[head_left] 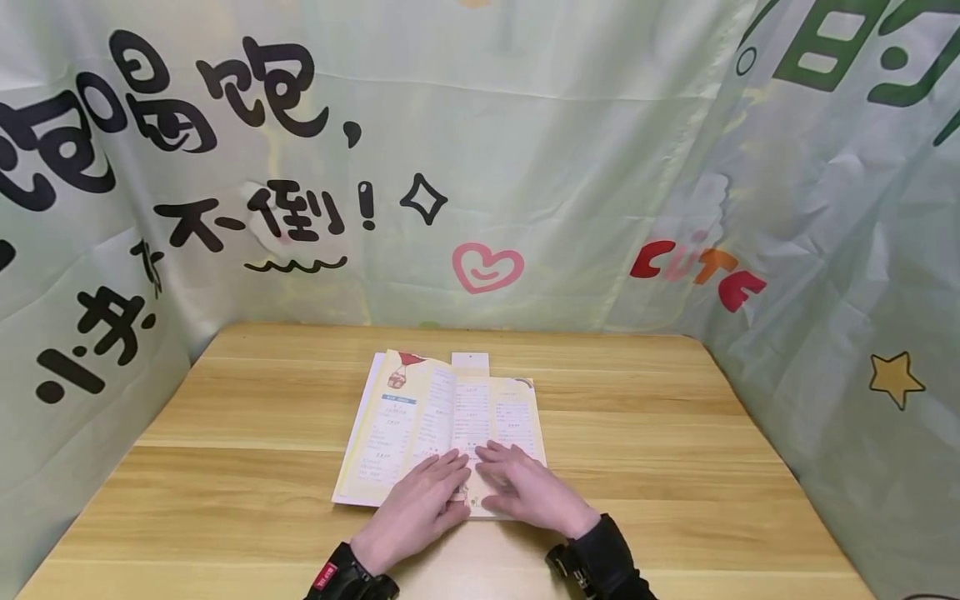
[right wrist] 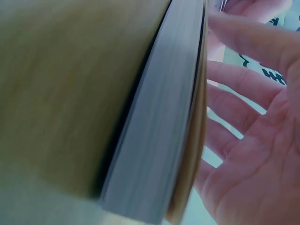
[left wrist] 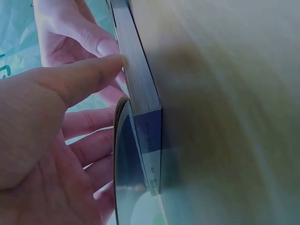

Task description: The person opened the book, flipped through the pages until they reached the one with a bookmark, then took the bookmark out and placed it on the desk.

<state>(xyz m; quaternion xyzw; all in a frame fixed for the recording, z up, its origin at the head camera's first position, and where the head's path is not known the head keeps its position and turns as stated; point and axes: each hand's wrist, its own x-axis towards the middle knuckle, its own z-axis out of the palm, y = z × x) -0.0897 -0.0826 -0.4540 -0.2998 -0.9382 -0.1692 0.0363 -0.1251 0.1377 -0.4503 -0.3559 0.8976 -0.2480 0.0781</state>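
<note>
A thick book [head_left: 386,421] lies spread on the wooden table, its printed pages facing up. My left hand [head_left: 422,504] rests with extended fingers over the lower middle of the spread, near the gutter. On the lower part of the right-hand page lies my right hand [head_left: 532,492], its fingers also extended. In the left wrist view the spine [left wrist: 149,136] shows, with a cover [left wrist: 123,154] bent away from it. The page block [right wrist: 152,117] fills the middle of the right wrist view, beside the right palm [right wrist: 262,154].
A pale card or slip [head_left: 470,363] sticks out past the book's top edge. The wooden table [head_left: 660,450] extends around the book. Light printed cloth [head_left: 555,167] hangs along the back and both sides of the table.
</note>
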